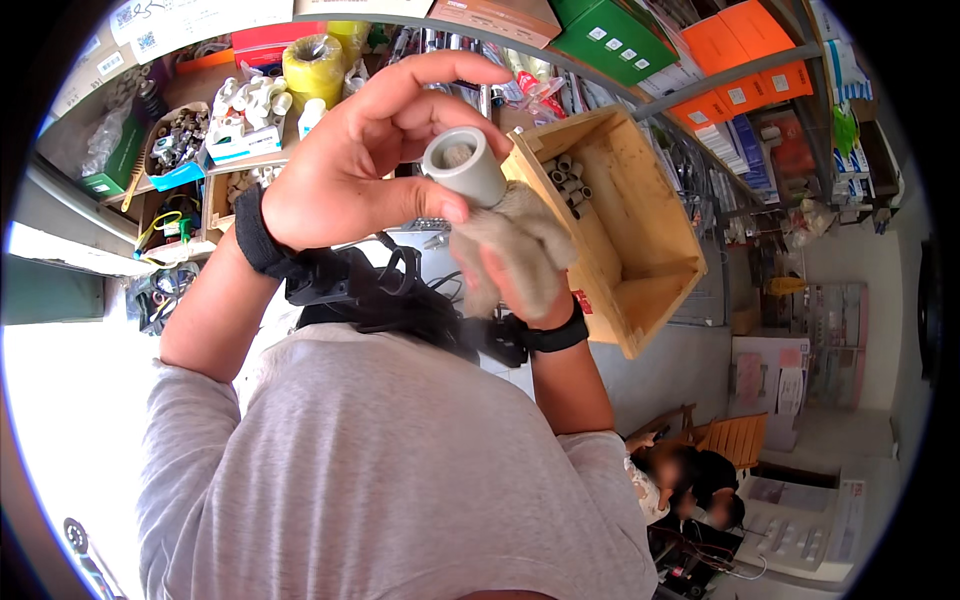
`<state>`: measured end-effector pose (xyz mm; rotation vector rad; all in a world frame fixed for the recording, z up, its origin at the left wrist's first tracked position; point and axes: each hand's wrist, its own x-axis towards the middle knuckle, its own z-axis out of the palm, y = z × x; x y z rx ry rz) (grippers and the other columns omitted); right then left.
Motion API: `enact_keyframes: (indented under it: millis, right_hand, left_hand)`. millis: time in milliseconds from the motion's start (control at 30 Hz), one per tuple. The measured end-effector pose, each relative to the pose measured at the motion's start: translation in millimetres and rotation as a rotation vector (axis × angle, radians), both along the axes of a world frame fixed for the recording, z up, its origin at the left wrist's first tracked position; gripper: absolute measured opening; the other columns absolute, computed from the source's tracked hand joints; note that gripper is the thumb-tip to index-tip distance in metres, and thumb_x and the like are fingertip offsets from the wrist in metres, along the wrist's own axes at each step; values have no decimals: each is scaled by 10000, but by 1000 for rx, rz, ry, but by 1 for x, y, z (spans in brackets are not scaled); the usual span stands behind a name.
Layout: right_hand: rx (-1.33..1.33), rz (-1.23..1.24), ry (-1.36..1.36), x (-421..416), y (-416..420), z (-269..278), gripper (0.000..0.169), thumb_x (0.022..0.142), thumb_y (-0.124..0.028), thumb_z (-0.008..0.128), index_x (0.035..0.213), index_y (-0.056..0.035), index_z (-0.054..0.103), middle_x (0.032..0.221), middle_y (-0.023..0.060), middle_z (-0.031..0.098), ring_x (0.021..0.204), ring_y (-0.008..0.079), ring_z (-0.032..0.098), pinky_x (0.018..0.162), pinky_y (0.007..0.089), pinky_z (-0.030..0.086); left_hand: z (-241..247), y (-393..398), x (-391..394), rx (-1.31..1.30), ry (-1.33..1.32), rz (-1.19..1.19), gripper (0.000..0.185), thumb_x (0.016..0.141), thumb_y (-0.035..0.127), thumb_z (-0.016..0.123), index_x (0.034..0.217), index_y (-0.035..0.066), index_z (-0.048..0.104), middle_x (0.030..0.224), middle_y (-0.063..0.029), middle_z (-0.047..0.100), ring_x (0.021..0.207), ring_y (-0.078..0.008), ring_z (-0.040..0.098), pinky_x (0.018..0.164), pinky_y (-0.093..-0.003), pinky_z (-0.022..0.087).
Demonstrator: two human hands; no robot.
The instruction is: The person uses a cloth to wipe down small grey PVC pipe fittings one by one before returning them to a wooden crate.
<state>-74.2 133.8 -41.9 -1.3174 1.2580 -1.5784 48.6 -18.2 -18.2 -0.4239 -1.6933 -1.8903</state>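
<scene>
My left hand (pixel 375 157) holds a grey plastic pipe fitting (pixel 469 169) between thumb and fingers, its round opening tilted up. Against the fitting's lower end, my right hand (pixel 517 262) holds a beige cloth or glove (pixel 525 232), and some of the same fabric shows inside the bore. The right fingers are partly hidden and blurred. Just right of the hands, a wooden box (pixel 645 300) stands tilted in the view, with several small grey pipe fittings (pixel 568 180) at one end.
Shelves at the top hold a box of white fittings (pixel 247 139), a blue carton of metal fittings (pixel 178 169), yellow tape rolls (pixel 311 71), a green box (pixel 615 41) and orange boxes (pixel 739 60). A metal shelf bar (pixel 720 79) crosses the upper right. People (pixel 694 480) sit at lower right.
</scene>
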Motion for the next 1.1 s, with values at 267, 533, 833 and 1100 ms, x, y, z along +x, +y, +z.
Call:
enact_keyframes:
  millis: [267,533,833,1100]
  right_hand:
    - [61,121,-134,-7,5,9,349,795,-366,628,868,-31,563,612,59,498,524,141,488,486,245,404]
    - [-221,-151,772,5,-7,18,231,788,-74,593,1014,-22,594,960,127,611,845,221,608,702,326,479]
    - [99,-277,259,-6,18,3,589,866,-593,351,873,-30,524,618,8,434,567,83,395,514,224,316]
    - [-47,-247,587,9,9,10,198,787,-53,624,984,-32,607,971,117,601,870,225,602,708,293,497]
  left_hand:
    - [-5,-1,-10,85,138,-115,901,628,197,798,1334,37,261,1147,-131,552,1100,-201,502,917,-321,393]
    - [-15,0,-5,95,70,11,496,712,163,740,1122,50,484,1082,-127,584,1034,-195,541,903,-310,410]
    - [-9,-20,13,-525,-111,522,535,731,-135,558,1230,29,452,1205,-97,515,1096,-184,505,973,-298,362]
    - [-8,8,3,-899,36,692,589,562,-79,613,1114,120,558,880,-58,626,815,-246,563,710,-333,477]
